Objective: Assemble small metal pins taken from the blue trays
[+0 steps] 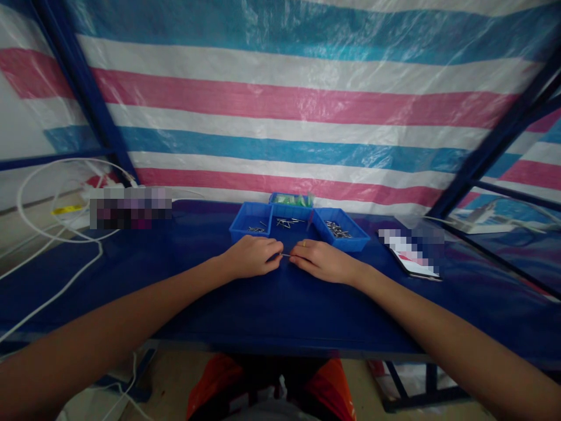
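Between my two hands, low over the blue table [280, 316], is a thin metal rod [285, 255]. My left hand [253, 256] pinches its left end. My right hand [326, 261], with a ring on one finger, has closed fingers at its right end. Just beyond my left hand is a blue bin [236, 223] with a few small metal pieces [256, 230] in it. Another blue bin [357, 241], beyond my right hand, has many metal pieces [336, 229]. Several loose thin metal pieces [284, 222] lie between the bins. My fingers hide both rod ends.
Behind the loose pieces stands a blue bin [272, 197] with green packets [291, 201]. A phone-like device [414, 260], partly blurred, lies at right. White cables [83, 275] run over the table's left side. A striped plastic sheet [284, 105] hangs behind, between blue metal posts [83, 93].
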{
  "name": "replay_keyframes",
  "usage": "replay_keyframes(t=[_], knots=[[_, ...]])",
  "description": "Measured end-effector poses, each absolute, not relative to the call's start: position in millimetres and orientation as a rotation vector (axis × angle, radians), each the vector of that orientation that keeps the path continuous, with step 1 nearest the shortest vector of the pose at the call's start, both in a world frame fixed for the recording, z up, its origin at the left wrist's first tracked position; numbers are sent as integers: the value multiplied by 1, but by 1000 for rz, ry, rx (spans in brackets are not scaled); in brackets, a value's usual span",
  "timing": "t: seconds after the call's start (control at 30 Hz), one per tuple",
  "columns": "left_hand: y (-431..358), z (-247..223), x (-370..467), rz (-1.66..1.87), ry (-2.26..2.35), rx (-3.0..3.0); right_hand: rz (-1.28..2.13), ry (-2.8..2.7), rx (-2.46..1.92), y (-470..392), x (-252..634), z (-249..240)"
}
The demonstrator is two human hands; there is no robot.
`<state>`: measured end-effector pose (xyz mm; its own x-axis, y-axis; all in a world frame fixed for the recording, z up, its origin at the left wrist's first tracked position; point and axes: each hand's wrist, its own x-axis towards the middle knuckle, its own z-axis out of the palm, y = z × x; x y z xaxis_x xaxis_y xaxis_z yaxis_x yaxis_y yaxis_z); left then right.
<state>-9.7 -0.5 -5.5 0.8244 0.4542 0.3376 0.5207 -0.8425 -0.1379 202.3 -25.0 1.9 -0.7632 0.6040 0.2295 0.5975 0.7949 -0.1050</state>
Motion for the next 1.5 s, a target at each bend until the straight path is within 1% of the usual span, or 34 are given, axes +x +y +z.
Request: replay_keyframes(t=[0.47,0.83,0.93,1.07,1.17,1.33,1.5], knots=[[-4,-3,-9,-424,-744,-2770,-22,-2705,-963,-25,202,-3],[-6,-7,-9,-623,-456,-2734,192,-2638,-843,-22,196,-9],[-6,-7,-9,-690,-521,-2730,219,-2606,-846,-22,197,-8],[-4,-5,-9,-752,-745,-2718,186,-2533,-877,-23,200,-2],[-3,-4,-9,-681,-805,-2797,129,-2480,-908,-25,201,4],[-4,-9,-7,-511,-754,-2996,72,-2513,-833,-31,197,5],[-5,-10,-6,-498,-772,-3077,66,-2532,-779,-33,196,3]])
